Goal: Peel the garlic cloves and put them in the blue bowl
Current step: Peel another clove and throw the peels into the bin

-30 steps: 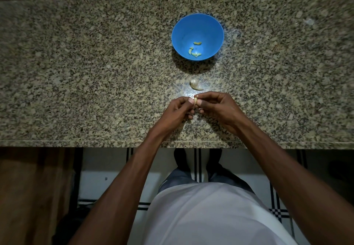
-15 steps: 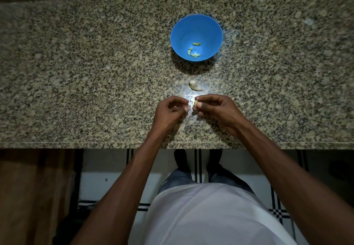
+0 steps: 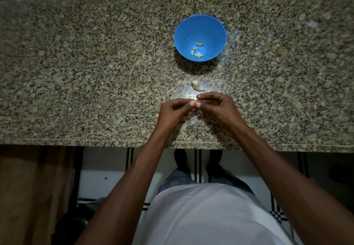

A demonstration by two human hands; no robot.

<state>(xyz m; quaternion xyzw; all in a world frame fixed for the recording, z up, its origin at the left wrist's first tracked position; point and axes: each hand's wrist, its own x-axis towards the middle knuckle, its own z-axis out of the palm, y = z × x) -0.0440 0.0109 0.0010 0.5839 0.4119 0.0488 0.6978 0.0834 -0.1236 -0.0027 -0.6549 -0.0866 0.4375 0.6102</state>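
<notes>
**Garlic clove held between two hands over the desk**

The left hand (image 3: 172, 113) and right hand (image 3: 216, 108) are both pinching a small garlic clove (image 3: 195, 101) at their fingertips. An unpeeled clove (image 3: 197, 86) is lying just beyond them; peeled cloves (image 3: 197, 52) are resting in the blue bowl (image 3: 214, 31) on the granite desk (image 3: 95, 72).

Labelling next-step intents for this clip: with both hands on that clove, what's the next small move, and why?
Probably keep stripping skin from the small pale garlic clove, then drop it in the round blue plastic bowl. The left hand and right hand both pinch it over the speckled granite counter; whether skin remains is too small to tell. Three peeled cloves are in the bowl, and one unpeeled clove waits nearby.
</notes>
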